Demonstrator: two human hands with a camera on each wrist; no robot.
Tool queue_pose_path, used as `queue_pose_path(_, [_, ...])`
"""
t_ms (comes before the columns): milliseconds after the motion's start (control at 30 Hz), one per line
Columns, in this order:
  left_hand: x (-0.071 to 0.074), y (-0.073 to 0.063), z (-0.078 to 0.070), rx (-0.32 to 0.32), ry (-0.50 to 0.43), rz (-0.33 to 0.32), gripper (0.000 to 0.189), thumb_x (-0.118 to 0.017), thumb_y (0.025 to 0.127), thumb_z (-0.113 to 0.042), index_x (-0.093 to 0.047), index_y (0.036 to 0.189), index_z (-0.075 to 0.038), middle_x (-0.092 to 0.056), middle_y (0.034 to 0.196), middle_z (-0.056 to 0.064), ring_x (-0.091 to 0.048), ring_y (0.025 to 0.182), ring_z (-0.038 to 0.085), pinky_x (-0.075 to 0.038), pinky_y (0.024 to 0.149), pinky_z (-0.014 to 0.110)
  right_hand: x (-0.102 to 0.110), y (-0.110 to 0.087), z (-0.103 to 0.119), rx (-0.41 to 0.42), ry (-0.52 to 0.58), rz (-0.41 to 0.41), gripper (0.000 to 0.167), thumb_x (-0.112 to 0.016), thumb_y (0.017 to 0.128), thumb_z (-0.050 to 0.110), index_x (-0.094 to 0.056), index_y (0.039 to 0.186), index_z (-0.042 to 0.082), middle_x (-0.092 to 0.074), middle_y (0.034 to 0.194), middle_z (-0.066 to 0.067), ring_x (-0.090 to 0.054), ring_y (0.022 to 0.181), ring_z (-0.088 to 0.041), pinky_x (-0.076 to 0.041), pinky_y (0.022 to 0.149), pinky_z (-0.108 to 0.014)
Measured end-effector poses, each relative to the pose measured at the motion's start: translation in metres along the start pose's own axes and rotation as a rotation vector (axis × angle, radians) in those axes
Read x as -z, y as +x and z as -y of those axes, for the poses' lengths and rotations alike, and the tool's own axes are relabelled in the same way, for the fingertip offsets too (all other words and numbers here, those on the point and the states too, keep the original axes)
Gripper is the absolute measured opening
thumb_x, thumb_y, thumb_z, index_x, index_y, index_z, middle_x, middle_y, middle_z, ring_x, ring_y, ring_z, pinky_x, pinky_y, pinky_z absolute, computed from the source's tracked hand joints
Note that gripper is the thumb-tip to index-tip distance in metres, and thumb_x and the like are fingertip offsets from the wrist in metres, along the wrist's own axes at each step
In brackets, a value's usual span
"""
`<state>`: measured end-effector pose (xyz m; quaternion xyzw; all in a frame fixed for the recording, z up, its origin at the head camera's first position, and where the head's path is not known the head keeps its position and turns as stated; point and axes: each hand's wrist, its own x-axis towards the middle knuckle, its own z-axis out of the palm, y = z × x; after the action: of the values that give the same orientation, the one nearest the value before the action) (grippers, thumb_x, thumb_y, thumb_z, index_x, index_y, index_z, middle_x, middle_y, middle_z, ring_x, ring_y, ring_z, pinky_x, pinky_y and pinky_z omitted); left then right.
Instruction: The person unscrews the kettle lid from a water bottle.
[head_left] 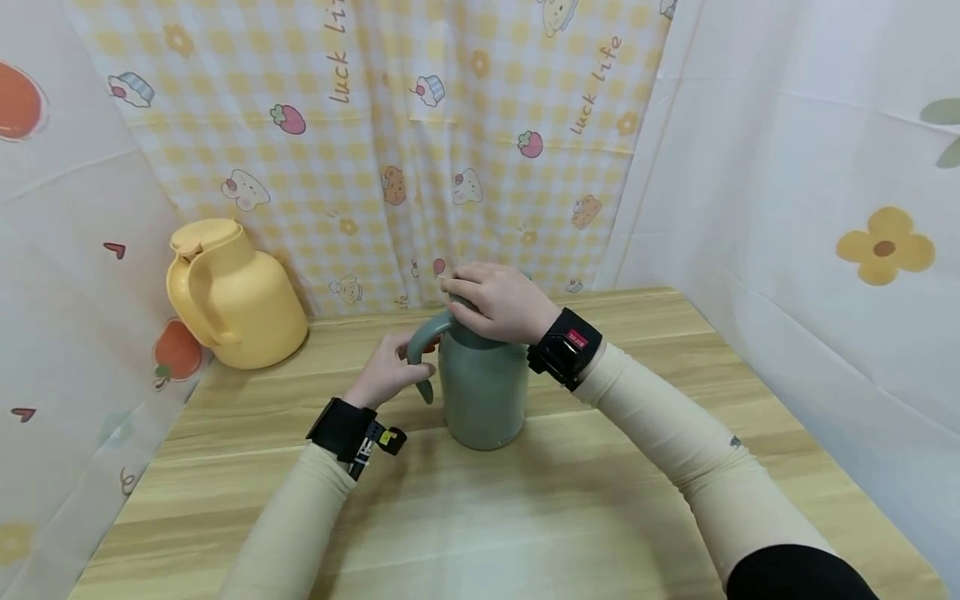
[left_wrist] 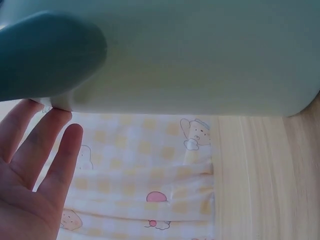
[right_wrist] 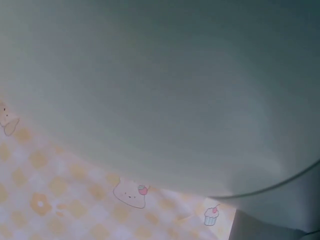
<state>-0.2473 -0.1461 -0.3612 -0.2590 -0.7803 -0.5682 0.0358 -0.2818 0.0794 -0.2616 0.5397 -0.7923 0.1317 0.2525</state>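
Note:
A grey-green thermos jug (head_left: 483, 392) stands upright on the wooden table, its curved handle (head_left: 429, 332) to the left. My left hand (head_left: 390, 371) holds the handle, thumb across the near side and fingers behind it. In the left wrist view, fingers (left_wrist: 35, 137) reach past the handle toward the jug's body (left_wrist: 200, 60). My right hand (head_left: 498, 302) lies over the top of the jug and grips its lid, which is mostly hidden under the palm and fingers. The jug's smooth side (right_wrist: 150, 100) fills most of the right wrist view.
A yellow thermos jug (head_left: 251, 304) stands at the back left corner of the table (head_left: 450, 525), near the left curtain. Behind the table hangs a yellow checked curtain (head_left: 315, 167), close to the grey-green jug. A white curtain (head_left: 795, 183) borders the right side.

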Motion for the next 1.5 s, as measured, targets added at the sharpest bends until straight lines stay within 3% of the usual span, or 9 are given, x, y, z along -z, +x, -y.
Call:
queue_pose_path(200, [0.002, -0.008, -0.007, 0.072, -0.038, -0.002, 0.041, -0.06, 0.08, -0.001, -0.062, 0.12, 0.009, -0.059, 0.124, 0.028, -0.051, 0.119, 0.047, -0.042, 0.098, 0.055, 0.005, 0.001, 0.007, -0.021, 0.019, 0.021, 0.039, -0.056, 0.098, 0.023, -0.061, 0.128, -0.001, -0.063, 0.121, -0.017, -0.059, 0.113, -0.027, -0.046, 0.098, -0.038])
queue_pose_path(333, [0.003, -0.006, -0.007, 0.129, -0.083, 0.003, 0.046, -0.057, 0.084, -0.002, -0.056, 0.128, 0.009, -0.051, 0.134, 0.028, -0.051, 0.122, 0.044, -0.043, 0.099, 0.051, 0.008, 0.002, 0.003, -0.006, 0.19, -0.041, 0.044, -0.052, 0.1, 0.024, -0.053, 0.136, -0.002, -0.054, 0.136, -0.018, -0.049, 0.127, -0.026, -0.035, 0.108, -0.037])
queue_pose_path(500, [-0.001, 0.001, -0.006, 0.17, -0.112, -0.009, 0.041, -0.057, 0.085, -0.006, -0.06, 0.124, 0.007, -0.05, 0.138, 0.023, -0.053, 0.122, 0.037, -0.043, 0.099, 0.049, 0.003, -0.016, 0.012, 0.066, 0.279, -0.529, 0.042, -0.044, 0.103, 0.027, -0.061, 0.121, -0.008, -0.057, 0.128, -0.025, -0.052, 0.123, -0.032, -0.037, 0.107, -0.042])
queue_pose_path(567, [-0.004, 0.003, -0.005, 0.173, -0.112, -0.017, 0.04, -0.057, 0.086, -0.009, -0.06, 0.121, 0.009, -0.049, 0.14, 0.022, -0.048, 0.128, 0.035, -0.041, 0.101, 0.05, -0.004, -0.03, 0.029, 0.009, 0.332, -0.708, 0.041, -0.044, 0.102, 0.023, -0.064, 0.11, -0.011, -0.062, 0.114, -0.027, -0.06, 0.106, -0.032, -0.047, 0.095, -0.04])
queue_pose_path(633, [-0.007, 0.004, -0.004, 0.157, -0.107, -0.028, 0.038, -0.057, 0.087, -0.01, -0.061, 0.119, 0.01, -0.048, 0.14, 0.022, -0.044, 0.131, 0.034, -0.039, 0.102, 0.051, -0.013, -0.046, 0.051, -0.098, 0.511, -0.765, 0.036, -0.044, 0.099, 0.016, -0.064, 0.103, -0.013, -0.065, 0.102, -0.026, -0.062, 0.088, -0.029, -0.051, 0.081, -0.035])
queue_pose_path(800, [-0.011, -0.008, -0.012, 0.162, -0.09, -0.141, 0.021, -0.06, 0.092, -0.018, -0.06, 0.092, 0.002, -0.064, 0.098, 0.018, -0.058, 0.101, 0.03, -0.042, 0.087, 0.04, -0.039, -0.071, 0.088, -0.507, 1.152, -0.553, 0.04, -0.041, 0.102, 0.017, -0.058, 0.113, -0.017, -0.062, 0.104, -0.028, -0.062, 0.078, -0.019, -0.053, 0.073, -0.031])
queue_pose_path(900, [-0.016, -0.023, -0.022, 0.185, -0.142, -0.221, 0.028, -0.062, 0.094, -0.023, -0.063, 0.114, -0.002, -0.063, 0.099, 0.013, -0.057, 0.101, 0.023, -0.04, 0.09, 0.036, -0.048, -0.075, 0.089, -0.67, 1.335, -0.461, 0.047, -0.038, 0.104, 0.024, -0.053, 0.122, -0.017, -0.059, 0.116, -0.031, -0.064, 0.09, -0.018, -0.053, 0.082, -0.037])
queue_pose_path(1033, [-0.028, -0.041, -0.039, 0.163, -0.224, -0.253, 0.055, -0.059, 0.098, -0.021, -0.039, 0.149, -0.014, -0.044, 0.147, 0.008, -0.041, 0.134, 0.014, -0.034, 0.108, 0.035, -0.048, -0.077, 0.081, -0.714, 1.366, -0.449, 0.048, -0.034, 0.105, 0.023, -0.05, 0.127, -0.016, -0.058, 0.12, -0.032, -0.066, 0.095, -0.018, -0.052, 0.087, -0.038])
queue_pose_path(1500, [-0.074, -0.076, -0.063, 0.06, -0.156, -0.23, 0.056, -0.058, 0.098, -0.012, -0.035, 0.149, -0.006, -0.044, 0.145, 0.017, -0.048, 0.128, 0.027, -0.043, 0.101, 0.035, -0.037, -0.09, 0.07, -0.765, 1.189, -0.536, 0.039, -0.041, 0.103, 0.018, -0.056, 0.119, -0.014, -0.062, 0.09, -0.007, -0.061, 0.079, -0.014, -0.049, 0.077, -0.027])
